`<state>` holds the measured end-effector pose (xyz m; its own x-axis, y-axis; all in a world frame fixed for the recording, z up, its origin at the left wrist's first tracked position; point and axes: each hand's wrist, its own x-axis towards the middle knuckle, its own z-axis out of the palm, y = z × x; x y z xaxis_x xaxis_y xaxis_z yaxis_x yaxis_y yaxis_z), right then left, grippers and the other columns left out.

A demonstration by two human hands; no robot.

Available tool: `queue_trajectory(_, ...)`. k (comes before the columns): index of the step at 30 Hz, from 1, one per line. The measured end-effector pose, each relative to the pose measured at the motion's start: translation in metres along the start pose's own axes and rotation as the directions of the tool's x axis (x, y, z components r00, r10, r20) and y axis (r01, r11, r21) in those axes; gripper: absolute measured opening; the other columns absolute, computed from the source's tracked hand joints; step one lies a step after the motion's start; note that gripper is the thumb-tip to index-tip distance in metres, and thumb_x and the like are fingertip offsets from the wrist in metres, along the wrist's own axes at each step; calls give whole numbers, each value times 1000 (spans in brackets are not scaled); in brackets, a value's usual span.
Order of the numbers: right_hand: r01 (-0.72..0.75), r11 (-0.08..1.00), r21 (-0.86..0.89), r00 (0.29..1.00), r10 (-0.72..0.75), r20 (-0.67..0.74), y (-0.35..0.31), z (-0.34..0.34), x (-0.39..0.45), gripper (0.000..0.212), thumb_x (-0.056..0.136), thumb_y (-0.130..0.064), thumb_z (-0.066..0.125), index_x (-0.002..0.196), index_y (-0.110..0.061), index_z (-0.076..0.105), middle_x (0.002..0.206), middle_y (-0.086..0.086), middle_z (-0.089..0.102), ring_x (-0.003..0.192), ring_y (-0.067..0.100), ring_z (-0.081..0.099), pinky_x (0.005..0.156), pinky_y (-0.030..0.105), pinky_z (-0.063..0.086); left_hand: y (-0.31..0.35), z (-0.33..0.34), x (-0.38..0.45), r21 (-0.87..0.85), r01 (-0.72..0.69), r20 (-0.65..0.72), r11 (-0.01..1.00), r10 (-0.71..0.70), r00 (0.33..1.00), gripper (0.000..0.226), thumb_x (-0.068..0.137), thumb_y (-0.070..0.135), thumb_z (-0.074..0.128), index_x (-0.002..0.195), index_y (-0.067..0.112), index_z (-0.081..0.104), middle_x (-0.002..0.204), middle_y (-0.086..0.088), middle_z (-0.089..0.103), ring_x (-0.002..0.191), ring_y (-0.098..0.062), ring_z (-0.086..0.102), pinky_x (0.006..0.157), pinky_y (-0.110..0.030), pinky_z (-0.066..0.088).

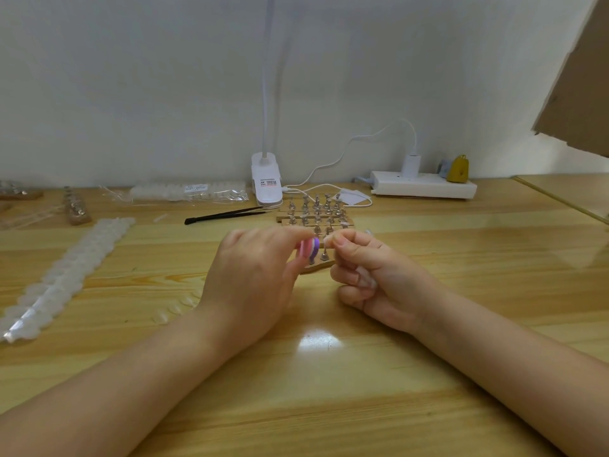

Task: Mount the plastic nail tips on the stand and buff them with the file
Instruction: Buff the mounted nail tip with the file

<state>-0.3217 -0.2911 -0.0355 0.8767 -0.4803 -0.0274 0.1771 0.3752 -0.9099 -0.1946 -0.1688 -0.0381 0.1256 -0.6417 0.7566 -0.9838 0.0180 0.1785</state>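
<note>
My left hand (pixel 253 275) grips a small pink and purple buffing file (pixel 309 247) by its edges. My right hand (pixel 372 275) pinches a clear nail tip (pixel 328 239) on a small metal stand (pixel 324 255), right beside the file. Just below both sits a wooden strip base (pixel 316 267), partly hidden by my fingers. Behind the hands a wooden rack (pixel 316 212) carries several more metal stands. Whether the file touches the tip is unclear.
A long strip of clear nail tips (pixel 69 275) lies at the left. Black tweezers (pixel 227 215), bagged tips (pixel 191 192), a white clip lamp (pixel 266 183) and a power strip (pixel 423 188) line the back. Cardboard (pixel 580 80) hangs at the upper right.
</note>
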Motion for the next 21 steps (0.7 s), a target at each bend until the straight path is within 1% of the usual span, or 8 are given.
queue_trajectory(3, 3, 1000, -10, 1000, -3, 4, 1, 0, 0, 8, 79, -19, 60, 79, -16, 68, 55, -9, 47, 46, 4, 34, 36, 13, 23, 2, -2, 3, -25, -88, -117, 996, 84, 990, 23, 89, 20, 63, 111, 20, 57, 93, 5, 67, 76, -17, 61, 77, -40, 42)
queue_trajectory(5, -4, 1000, -10, 1000, 4, -1, 0, -1, 0, 10, 77, -19, 62, 72, -19, 70, 57, -7, 44, 47, 4, 34, 36, 13, 22, 3, -1, 3, 35, -153, -80, 988, 155, 985, 21, 91, 25, 59, 110, 25, 51, 93, 4, 65, 81, -19, 60, 78, -41, 41)
queue_trajectory(8, -27, 1000, -7, 999, 26, -22, -1, 0, 0, 8, 74, -22, 64, 71, -17, 70, 59, -5, 39, 49, 5, 31, 36, 13, 21, -6, -1, 0, 147, -112, 4, 983, 113, 994, 18, 91, 29, 53, 105, 23, 62, 87, 1, 64, 79, -27, 61, 78, -43, 41)
queue_trajectory(10, -28, 1000, 0, 999, 28, -32, -1, -1, 1, 8, 74, -22, 65, 72, -16, 70, 59, -5, 38, 49, 5, 31, 36, 14, 20, -9, -2, 1, 166, -108, -25, 980, 114, 993, 17, 91, 26, 56, 102, 19, 66, 85, 0, 64, 75, -28, 61, 78, -44, 42)
queue_trajectory(13, -25, 1000, -19, 999, 25, -26, -1, 0, 1, 14, 77, -19, 62, 64, -19, 68, 60, -5, 38, 46, 4, 32, 37, 14, 19, 3, -2, 5, 171, -242, -111, 955, 263, 958, 9, 97, 29, 54, 106, 26, 54, 85, 3, 65, 72, -22, 61, 76, -44, 43)
queue_trajectory(15, -25, 999, -48, 1000, 25, -14, -1, 0, 0, 15, 76, -19, 61, 62, -20, 66, 60, -5, 39, 46, 4, 34, 38, 15, 19, 7, -2, 6, 205, -286, -128, 936, 315, 940, 8, 98, 31, 54, 104, 26, 56, 81, 2, 64, 68, -22, 59, 74, -43, 45)
queue_trajectory(18, -43, 999, -26, 999, 43, -25, -1, 0, 1, 15, 75, -21, 62, 61, -19, 66, 58, -6, 39, 46, 4, 34, 38, 15, 19, -6, -2, 3, 276, -214, -48, 937, 236, 971, 18, 96, 28, 55, 95, 19, 71, 77, -2, 63, 66, -27, 60, 75, -42, 44)
queue_trajectory(21, -54, 998, -12, 998, 53, -29, -1, 1, 0, 13, 77, -21, 62, 65, -17, 65, 57, -6, 40, 45, 5, 36, 39, 16, 19, -9, -5, 4, 243, -188, -53, 952, 206, 977, 19, 96, 29, 54, 98, 19, 70, 81, 1, 65, 70, -25, 62, 77, -42, 43)
